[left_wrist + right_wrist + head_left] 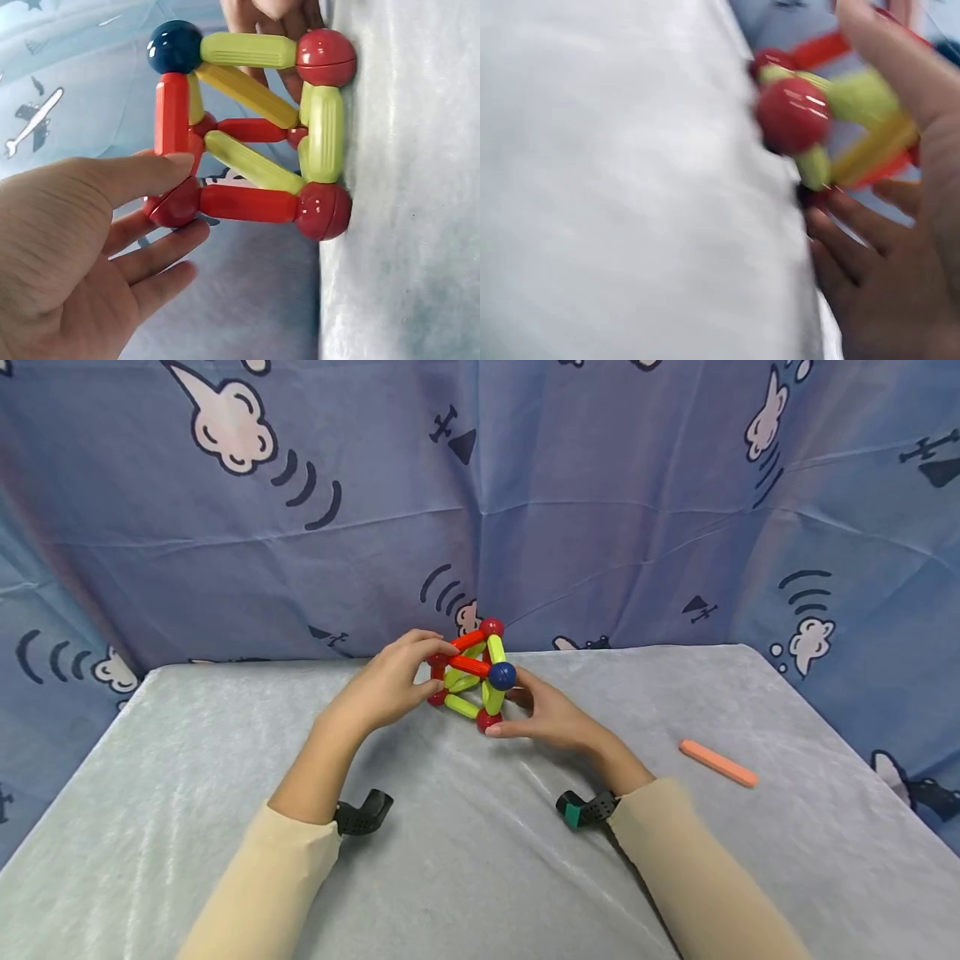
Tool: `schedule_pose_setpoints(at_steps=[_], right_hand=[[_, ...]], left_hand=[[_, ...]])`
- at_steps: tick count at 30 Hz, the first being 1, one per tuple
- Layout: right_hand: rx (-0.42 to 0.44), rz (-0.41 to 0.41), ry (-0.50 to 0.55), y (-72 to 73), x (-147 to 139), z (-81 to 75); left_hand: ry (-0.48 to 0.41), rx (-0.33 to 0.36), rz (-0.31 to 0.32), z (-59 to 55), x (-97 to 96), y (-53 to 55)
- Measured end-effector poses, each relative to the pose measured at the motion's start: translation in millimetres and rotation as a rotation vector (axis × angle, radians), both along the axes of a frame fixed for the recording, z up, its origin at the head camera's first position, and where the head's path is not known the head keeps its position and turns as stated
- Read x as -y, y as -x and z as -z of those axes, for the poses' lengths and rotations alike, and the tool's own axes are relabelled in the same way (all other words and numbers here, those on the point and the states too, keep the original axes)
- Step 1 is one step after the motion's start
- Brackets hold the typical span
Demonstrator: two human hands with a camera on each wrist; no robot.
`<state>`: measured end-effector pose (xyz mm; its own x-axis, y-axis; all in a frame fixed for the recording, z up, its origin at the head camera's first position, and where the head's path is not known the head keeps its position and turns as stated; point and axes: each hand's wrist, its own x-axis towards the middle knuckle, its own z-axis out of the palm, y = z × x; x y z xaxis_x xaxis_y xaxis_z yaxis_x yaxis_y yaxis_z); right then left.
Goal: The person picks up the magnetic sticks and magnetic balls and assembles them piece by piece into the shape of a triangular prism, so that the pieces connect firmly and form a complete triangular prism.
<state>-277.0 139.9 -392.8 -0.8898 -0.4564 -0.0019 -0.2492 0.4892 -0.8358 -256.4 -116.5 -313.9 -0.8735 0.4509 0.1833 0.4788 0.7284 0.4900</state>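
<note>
A box-like frame of rods and balls (469, 666) stands on the table, built of red, lime and yellow rods. A dark blue ball (175, 46) marks one top corner; the other balls are red. My left hand (390, 685) pinches its upper left corner, thumb on a red rod (172, 112) beside a red ball (172, 204). At the right side, my right hand (558, 714) spreads around the frame, thumb at the lower red ball (488, 721) and fingers partly hidden behind. The right wrist view is blurred, with that thumb and the fingers well apart.
An orange stick (718, 763) lies on the grey-white table cover (465, 860), right of the right hand. Behind the table hangs a blue patterned curtain (585, 510), close beyond the frame. Each wrist wears a black strap mount (364, 812).
</note>
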Motion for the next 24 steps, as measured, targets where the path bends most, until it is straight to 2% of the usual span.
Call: schedule_pose_setpoints(at_steps=[3,5,9,12,18,24], right_hand=[[-0.098,0.066,-0.059,-3.8,7.3,-0.3],[-0.128,0.121,-0.030,-5.0,9.9,-0.4],[-0.132,0.233,0.029,-4.8,8.8,-1.2],[-0.137,0.268,-0.003,-3.8,5.2,-2.4],[-0.099,0.213,-0.133,-8.2,-7.9,-14.6],[-0.158,0.126,-0.335,-29.0,-47.2,-31.6]], left_hand=[[-0.013,-0.024,-0.009,0.8,-1.4,-0.6],[-0.005,-0.031,-0.020,-0.4,-1.9,-2.0],[0.028,-0.021,-0.032,-4.5,-3.3,-4.9],[0.043,-0.013,-0.032,-6.5,-4.4,-6.5],[0.059,-0.046,-0.028,-8.2,-6.2,-7.1],[0.041,-0.060,0.027,-9.7,-4.3,-4.2]])
